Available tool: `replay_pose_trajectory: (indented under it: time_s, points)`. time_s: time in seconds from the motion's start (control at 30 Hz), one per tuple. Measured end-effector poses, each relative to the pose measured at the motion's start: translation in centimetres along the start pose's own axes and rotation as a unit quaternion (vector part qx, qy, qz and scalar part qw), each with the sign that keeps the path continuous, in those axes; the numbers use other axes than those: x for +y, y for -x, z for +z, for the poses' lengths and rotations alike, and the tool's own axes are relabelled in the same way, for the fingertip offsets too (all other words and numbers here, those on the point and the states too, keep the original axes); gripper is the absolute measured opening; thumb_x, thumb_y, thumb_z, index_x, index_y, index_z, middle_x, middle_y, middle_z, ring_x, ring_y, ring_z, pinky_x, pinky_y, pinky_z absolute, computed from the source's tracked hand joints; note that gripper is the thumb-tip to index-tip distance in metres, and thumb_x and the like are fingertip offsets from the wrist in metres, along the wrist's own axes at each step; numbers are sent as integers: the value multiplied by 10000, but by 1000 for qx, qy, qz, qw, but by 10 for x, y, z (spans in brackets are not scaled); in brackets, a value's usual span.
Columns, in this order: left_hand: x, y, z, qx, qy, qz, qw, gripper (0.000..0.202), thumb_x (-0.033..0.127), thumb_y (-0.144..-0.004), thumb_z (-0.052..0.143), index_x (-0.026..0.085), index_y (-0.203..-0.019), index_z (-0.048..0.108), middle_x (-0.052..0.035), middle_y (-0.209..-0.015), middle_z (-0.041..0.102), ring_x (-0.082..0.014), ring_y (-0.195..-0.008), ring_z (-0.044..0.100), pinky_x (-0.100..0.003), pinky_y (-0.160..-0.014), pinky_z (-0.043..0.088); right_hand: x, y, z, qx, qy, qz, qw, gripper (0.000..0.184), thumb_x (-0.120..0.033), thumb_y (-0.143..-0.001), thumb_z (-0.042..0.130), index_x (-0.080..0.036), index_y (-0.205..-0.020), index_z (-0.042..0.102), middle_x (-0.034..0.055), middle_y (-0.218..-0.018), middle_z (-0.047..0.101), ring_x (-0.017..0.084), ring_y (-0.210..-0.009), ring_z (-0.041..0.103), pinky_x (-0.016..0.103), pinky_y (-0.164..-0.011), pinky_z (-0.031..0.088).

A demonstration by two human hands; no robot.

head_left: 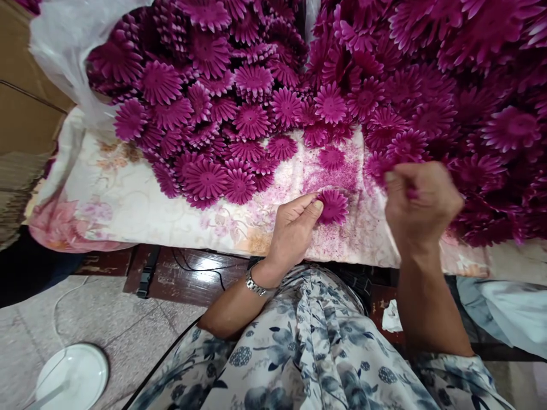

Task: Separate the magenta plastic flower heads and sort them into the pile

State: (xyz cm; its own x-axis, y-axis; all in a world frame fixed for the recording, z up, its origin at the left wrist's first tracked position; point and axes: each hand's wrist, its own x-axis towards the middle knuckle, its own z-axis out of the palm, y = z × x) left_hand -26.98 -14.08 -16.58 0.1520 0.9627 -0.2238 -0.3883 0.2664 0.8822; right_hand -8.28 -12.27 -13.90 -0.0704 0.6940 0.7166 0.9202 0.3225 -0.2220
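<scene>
My left hand [296, 225] pinches a magenta fabric flower [334, 206] against the pale floral cloth [128, 199], thumb and fingers closed on its left edge. To the right, my right hand [421, 199] is raised in a closed pinch, slightly blurred, with a bit of magenta petal showing at its fingertips by the pile's edge. What exactly it holds is hard to make out. A large heap of the same magenta flowers [256, 102] covers the cloth beyond both hands. A metal watch [255, 285] sits on my left wrist.
A clear plastic bag [68, 51] lies at the pile's left end. Magenta dust stains the cloth around the single flower. Below the cloth runs a dark wooden edge [188, 273] with a black cable. A white round lid [72, 378] rests on the tiled floor, lower left.
</scene>
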Motion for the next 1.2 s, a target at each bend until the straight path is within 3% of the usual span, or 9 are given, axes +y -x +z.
replay_pose_trajectory:
  time_s: [0.13,0.3,0.5,0.57,0.7,0.8,0.87,1.0,1.2]
  points:
    - [6,-3,2,18,14,-19,1000,402,459,-709,704,152,-548,500,52,-546,344,-62,-532,311,-205,-503,296,8,-7,-9,-3,81,0,997,265,-263,-837,608,-188,-1091,611,127,-1013,633,263,-980,559,407,-828,388]
    - [4,-2,7,-23,-15,-5,1000,305,426,-778,644,157,-642,597,33,-603,491,-74,-580,405,-212,-574,362,-33,5,3,-134,-153,-63,977,71,-254,-832,613,-205,-808,568,13,-686,586,152,-672,514,298,-645,408]
    - [-6,-1,5,-38,-34,20,999,257,410,-792,632,179,-882,699,-6,-794,643,-121,-760,539,-255,-754,438,-43,10,11,-153,-193,-20,969,129,-197,-844,579,-190,-721,541,-9,-611,547,124,-610,497,266,-597,409]
    - [-6,-2,3,-18,-26,11,999,247,417,-779,648,172,-762,675,13,-690,595,-100,-661,494,-234,-654,423,-31,7,9,-130,-166,-11,977,123,-191,-838,587,-187,-719,560,-7,-620,567,118,-602,508,252,-578,414]
    - [2,-3,3,13,35,-22,999,324,443,-699,719,160,-618,583,35,-581,478,-77,-565,409,-213,-534,361,7,-8,-3,41,65,-4,997,79,-253,-836,599,-197,-818,653,47,-696,632,173,-682,566,307,-629,415]
    - [7,-3,5,10,57,-39,998,354,453,-667,741,158,-589,561,39,-570,448,-72,-548,377,-212,-522,347,19,-17,-14,31,149,-14,988,383,-335,-810,634,-177,-1158,615,162,-1038,649,295,-967,586,441,-795,425]
    - [7,-4,6,6,44,-40,998,345,445,-697,720,158,-590,562,42,-566,434,-69,-542,356,-212,-525,340,8,-16,-14,-30,78,-34,996,416,-337,-790,660,-166,-1166,606,162,-1043,645,285,-980,581,428,-797,451]
    - [3,-6,8,-14,18,-14,1000,289,414,-739,690,157,-635,606,32,-611,489,-71,-583,382,-208,-558,346,-29,-1,3,-150,-130,-86,976,70,-252,-827,609,-191,-858,620,49,-749,632,173,-730,562,313,-672,466]
    - [1,-11,6,-52,-25,5,998,273,397,-793,634,161,-656,615,34,-595,451,-73,-567,362,-225,-545,308,-38,1,16,-146,-183,-46,971,105,-209,-841,572,-196,-737,573,6,-646,584,135,-634,518,282,-620,428]
